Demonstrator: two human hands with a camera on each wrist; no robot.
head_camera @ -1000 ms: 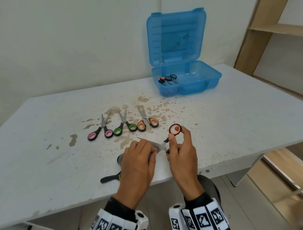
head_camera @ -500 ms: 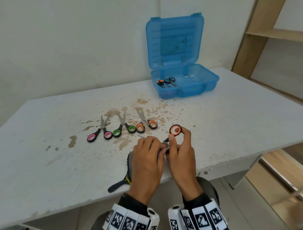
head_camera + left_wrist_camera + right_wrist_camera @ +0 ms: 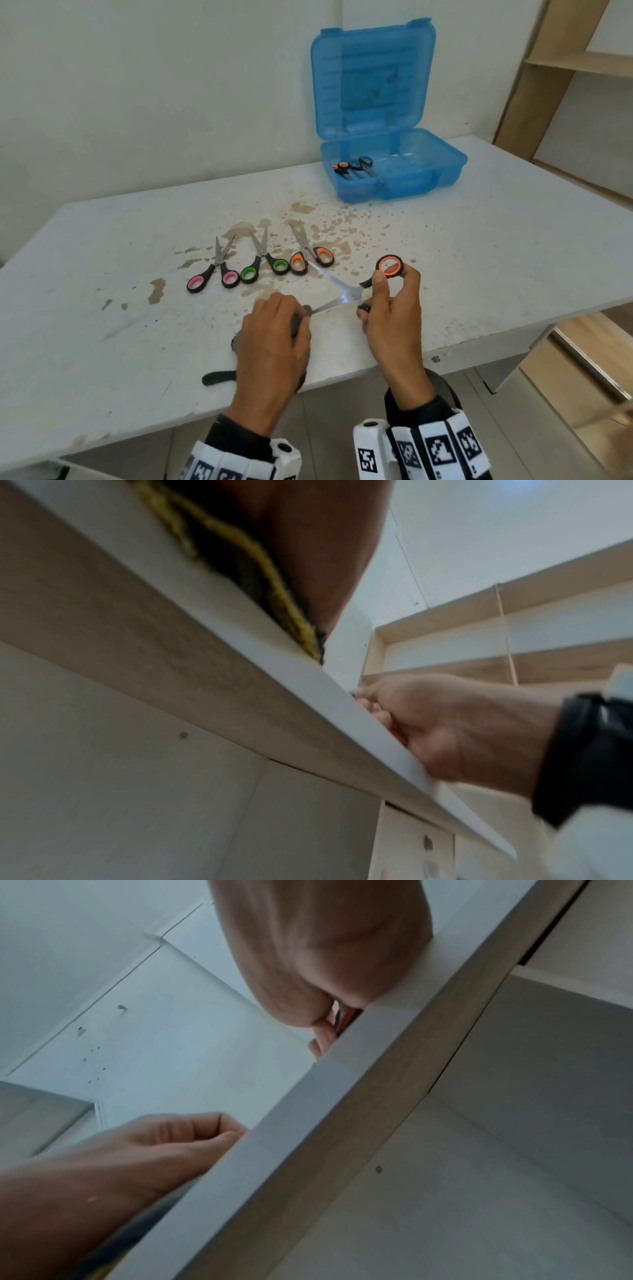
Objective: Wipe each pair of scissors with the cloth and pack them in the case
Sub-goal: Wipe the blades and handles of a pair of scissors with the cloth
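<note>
My right hand (image 3: 394,291) holds an orange-handled pair of scissors (image 3: 349,296) by its handles, one ring (image 3: 389,266) raised, the blades spread apart above the table. Just to the left, my left hand (image 3: 294,322) grips a dark cloth (image 3: 297,323) around the tip of the lower blade. Three more pairs lie in a row behind: pink (image 3: 212,274), green (image 3: 263,263) and orange (image 3: 310,253). The blue case (image 3: 428,171) stands open at the back with scissors (image 3: 354,168) in its left compartment. From the left wrist view I see the cloth's yellow-edged part (image 3: 274,593) at the table edge.
The white table (image 3: 479,257) is stained brown around the row of scissors. A black strap of the cloth (image 3: 219,377) lies near the front edge. A wooden shelf unit (image 3: 565,65) stands at the right, and a wall rises behind the table.
My left hand with the cloth has slid left from the pivot out to the blade tip. The blades, covered before, now show and are spread apart. The right hand stays in place.
</note>
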